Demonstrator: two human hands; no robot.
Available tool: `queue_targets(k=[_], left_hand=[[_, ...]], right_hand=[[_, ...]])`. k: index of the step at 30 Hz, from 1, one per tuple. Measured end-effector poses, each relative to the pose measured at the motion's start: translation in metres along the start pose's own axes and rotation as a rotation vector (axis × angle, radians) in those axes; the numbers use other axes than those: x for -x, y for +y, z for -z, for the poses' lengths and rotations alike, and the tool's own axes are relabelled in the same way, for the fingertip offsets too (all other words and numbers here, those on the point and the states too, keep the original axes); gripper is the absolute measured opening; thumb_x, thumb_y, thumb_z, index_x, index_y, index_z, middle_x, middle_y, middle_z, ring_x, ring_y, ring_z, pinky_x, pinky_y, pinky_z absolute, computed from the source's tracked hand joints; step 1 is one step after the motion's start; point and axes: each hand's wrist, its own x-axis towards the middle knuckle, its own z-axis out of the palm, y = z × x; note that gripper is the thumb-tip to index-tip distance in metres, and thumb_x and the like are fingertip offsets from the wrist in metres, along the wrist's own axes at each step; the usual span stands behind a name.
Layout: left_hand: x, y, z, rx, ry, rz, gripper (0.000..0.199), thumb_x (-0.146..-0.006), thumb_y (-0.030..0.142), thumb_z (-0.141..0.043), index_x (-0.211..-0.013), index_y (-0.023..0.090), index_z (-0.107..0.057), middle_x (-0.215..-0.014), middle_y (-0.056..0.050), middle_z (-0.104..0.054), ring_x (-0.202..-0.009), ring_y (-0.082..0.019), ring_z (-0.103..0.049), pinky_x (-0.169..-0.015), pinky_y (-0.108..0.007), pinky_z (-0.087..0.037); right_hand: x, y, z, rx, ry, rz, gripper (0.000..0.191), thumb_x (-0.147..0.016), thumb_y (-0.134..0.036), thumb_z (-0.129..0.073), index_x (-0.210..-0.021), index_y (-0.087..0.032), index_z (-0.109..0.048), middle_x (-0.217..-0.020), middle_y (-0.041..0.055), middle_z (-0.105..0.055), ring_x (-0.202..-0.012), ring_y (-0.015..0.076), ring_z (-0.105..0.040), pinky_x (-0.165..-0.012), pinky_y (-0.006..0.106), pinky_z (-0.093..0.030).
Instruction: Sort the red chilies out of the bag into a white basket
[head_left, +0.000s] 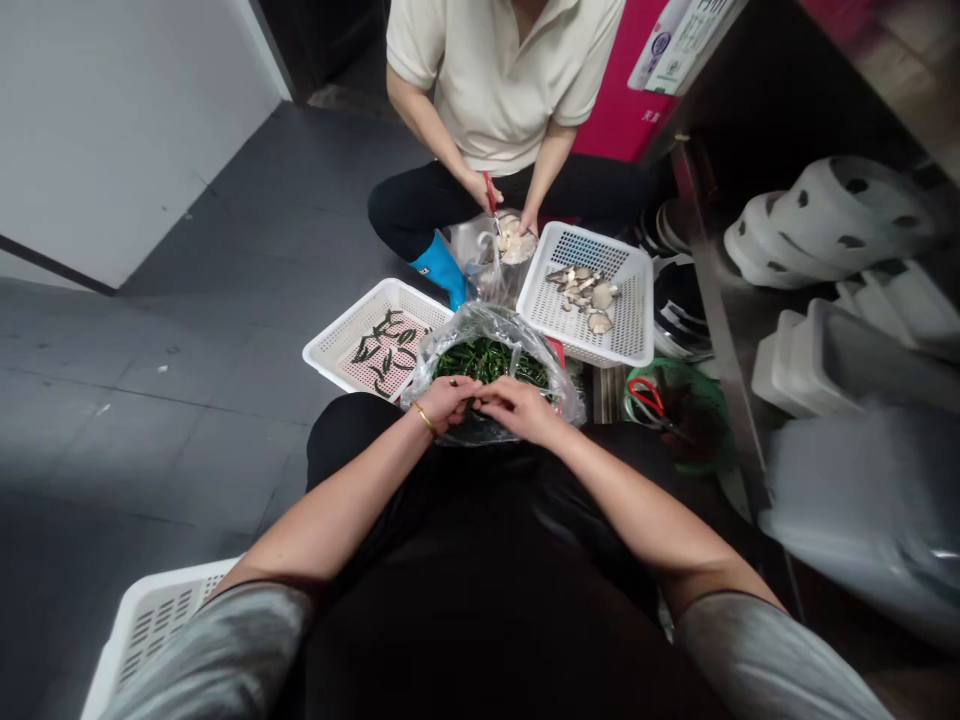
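Note:
Over an open clear plastic bag (566,385) full of slim green chili peppers (480,358), my two hands meet at the fingertips. My left hand (444,405), with a gold bracelet at the wrist, is closed on a green chili pepper (454,382); only a bit of it shows between the fingers. My right hand (521,408) pinches at the same spot, its fingertips against the left ones, and the pepper's other end is hidden there. Left of the bag, a white perforated basket (330,350) holds several loose green chili peppers.
Opposite me, a seated person cuts oyster mushrooms (514,240) with red-handled scissors (491,192). A white basket (637,300) with mushroom pieces stands at right. Red-handled scissors (646,395) lie on a green basket (701,455). Steel shelving (724,320) holds white tubs (795,360).

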Motion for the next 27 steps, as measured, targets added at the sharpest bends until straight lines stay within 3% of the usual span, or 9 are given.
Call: queue_targets(k=[2,4,6,9,11,16,20,23,27], left_hand=[[0.011,-0.002,0.004,-0.178,-0.049,-0.05,0.031,-0.071,0.04,-0.072,-0.067,0.013,-0.059,-0.05,0.003,-0.051,-0.035,-0.002,-0.026,-0.035,-0.018,-0.013],[0.024,-0.004,0.007,-0.346,-0.142,-0.114,0.031,-0.071,0.042,-0.07,-0.066,0.013,-0.06,-0.054,0.001,-0.056,-0.038,-0.002,-0.03,-0.036,-0.018,-0.017],[0.034,-0.008,0.009,-0.411,-0.241,-0.132,0.033,-0.071,0.044,-0.069,-0.067,0.014,-0.058,-0.054,0.001,-0.058,-0.039,-0.003,-0.033,-0.037,-0.017,-0.019],[0.041,-0.018,0.009,-0.335,-0.322,-0.055,0.035,-0.074,0.048,-0.065,-0.084,0.016,-0.057,-0.051,0.004,-0.057,-0.034,-0.004,-0.028,-0.035,-0.019,-0.017],[0.042,-0.023,0.008,-0.321,-0.341,-0.059,0.036,-0.075,0.048,-0.063,-0.09,0.017,-0.055,-0.049,0.005,-0.055,-0.033,-0.005,-0.026,-0.036,-0.019,-0.017],[0.041,-0.018,0.01,-0.489,-0.354,-0.365,0.025,-0.08,0.041,-0.059,-0.079,0.017,-0.054,-0.053,0.004,-0.054,-0.048,-0.008,-0.046,-0.053,-0.022,-0.036],[0.04,-0.011,0.014,-0.554,-0.335,-0.398,0.023,-0.08,0.037,-0.057,-0.07,0.018,-0.051,-0.051,0.004,-0.054,-0.051,-0.009,-0.046,-0.055,-0.022,-0.036],[0.034,-0.012,0.018,-0.435,-0.243,-0.208,0.026,-0.077,0.036,-0.058,-0.065,0.019,-0.042,-0.046,0.003,-0.054,-0.041,-0.008,-0.04,-0.046,-0.02,-0.032],[0.025,-0.012,0.028,-0.138,-0.019,0.038,0.017,-0.068,0.026,-0.061,-0.072,0.019,-0.045,-0.056,0.0,-0.061,-0.04,-0.01,-0.047,-0.041,-0.021,-0.034]], right_hand=[[0.001,0.002,-0.001,-0.184,0.005,-0.244,0.04,-0.091,-0.054,-0.045,-0.08,-0.018,-0.058,-0.053,-0.0034,-0.051,-0.045,0.012,-0.05,-0.045,0.022,-0.04],[0.001,0.003,0.0,-0.301,-0.067,-0.384,0.05,-0.09,-0.061,-0.038,-0.067,-0.019,-0.052,-0.042,-0.0075,-0.037,-0.036,0.0093,-0.037,-0.039,0.021,-0.03],[0.003,0.0,0.0,-0.316,-0.15,-0.358,0.054,-0.09,-0.061,-0.038,-0.059,-0.019,-0.05,-0.042,-0.0059,-0.04,-0.038,0.0082,-0.037,-0.041,0.02,-0.03],[0.005,-0.006,-0.003,-0.201,-0.122,-0.278,0.052,-0.086,-0.056,-0.046,-0.051,-0.017,-0.051,-0.048,-0.0023,-0.049,-0.046,0.0081,-0.042,-0.047,0.02,-0.033],[0.005,-0.007,-0.004,-0.221,-0.119,-0.335,0.05,-0.083,-0.055,-0.049,-0.05,-0.018,-0.051,-0.043,-0.0031,-0.045,-0.042,0.0084,-0.041,-0.045,0.021,-0.031],[0.001,-0.007,-0.005,-0.559,-0.28,-0.568,0.056,-0.083,-0.069,-0.04,-0.052,-0.022,-0.04,-0.038,-0.0088,-0.027,-0.031,0.0075,-0.022,-0.034,0.023,-0.018],[-0.006,-0.016,-0.007,-0.152,-0.229,-0.368,0.058,-0.091,-0.063,-0.035,-0.051,-0.021,-0.041,-0.043,-0.0027,-0.041,-0.039,0.0096,-0.038,-0.043,0.023,-0.028],[-0.021,-0.019,-0.01,0.44,-0.105,-0.187,0.051,-0.099,-0.049,-0.033,-0.073,-0.016,-0.062,-0.072,0.0078,-0.064,-0.068,0.0167,-0.06,-0.06,0.024,-0.038],[-0.056,-0.004,-0.01,0.884,-0.159,-0.163,0.04,-0.102,-0.033,-0.03,-0.113,-0.018,-0.065,-0.105,0.0141,-0.064,-0.087,0.0212,-0.064,-0.067,0.027,-0.041]])
